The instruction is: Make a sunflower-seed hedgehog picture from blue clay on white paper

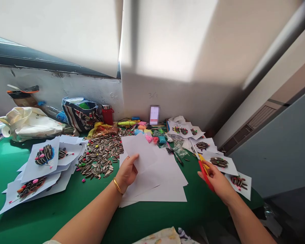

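My left hand [128, 172], with a gold bangle at the wrist, is closed on a sheet of white paper [136, 149], the thumb lying on top. Beneath it a stack of white paper [167, 176] rests on the green table. My right hand [216, 178] is closed around a pair of scissors [205, 173] with red and yellow handles; the blades point up and away, towards the cards on the right. Close by lie a card with striped seeds [219, 162] and another seed card [240, 182].
Striped sunflower seeds [101, 152] lie heaped left of the paper. Several seed-decorated cards [44, 157] are piled at the left. Coloured clay lumps [148, 137], a black pen [178, 157], a propped phone [154, 115], a red bottle [107, 115] and bags [81, 115] line the back.
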{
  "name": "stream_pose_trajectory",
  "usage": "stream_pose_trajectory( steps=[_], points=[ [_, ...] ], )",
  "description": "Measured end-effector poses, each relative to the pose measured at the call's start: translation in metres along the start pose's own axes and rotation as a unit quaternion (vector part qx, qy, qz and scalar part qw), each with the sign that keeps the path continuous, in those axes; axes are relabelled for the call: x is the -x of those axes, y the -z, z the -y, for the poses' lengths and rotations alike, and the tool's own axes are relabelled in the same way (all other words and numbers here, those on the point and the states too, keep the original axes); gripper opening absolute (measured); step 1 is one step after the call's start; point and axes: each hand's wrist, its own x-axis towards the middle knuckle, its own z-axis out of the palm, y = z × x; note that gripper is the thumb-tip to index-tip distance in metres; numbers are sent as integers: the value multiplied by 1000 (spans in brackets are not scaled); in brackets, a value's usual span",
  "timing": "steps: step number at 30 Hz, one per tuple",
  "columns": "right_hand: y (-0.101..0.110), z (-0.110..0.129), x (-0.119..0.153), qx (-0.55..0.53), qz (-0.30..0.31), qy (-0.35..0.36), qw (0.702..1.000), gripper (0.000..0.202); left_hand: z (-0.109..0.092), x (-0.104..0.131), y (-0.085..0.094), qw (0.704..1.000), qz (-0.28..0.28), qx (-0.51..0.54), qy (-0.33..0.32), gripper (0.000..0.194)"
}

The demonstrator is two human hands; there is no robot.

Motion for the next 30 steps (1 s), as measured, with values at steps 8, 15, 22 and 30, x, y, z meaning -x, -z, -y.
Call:
stream_pose_trajectory(
  steps=[8,15,22,30],
  points=[
    [-61,54,52,-382,307,-34,871,61,-8,-6,7,997,-32,63,8,16],
    [-84,63,78,-470,439,-69,763,69,-17,-7,4,991,-71,116,11,26],
    [-97,60,80,-515,440,-130,724,49,-17,-10,7,989,-73,128,9,30],
    [-108,57,82,-506,462,-183,705,49,-19,-7,3,990,-73,122,10,29]
  ],
)
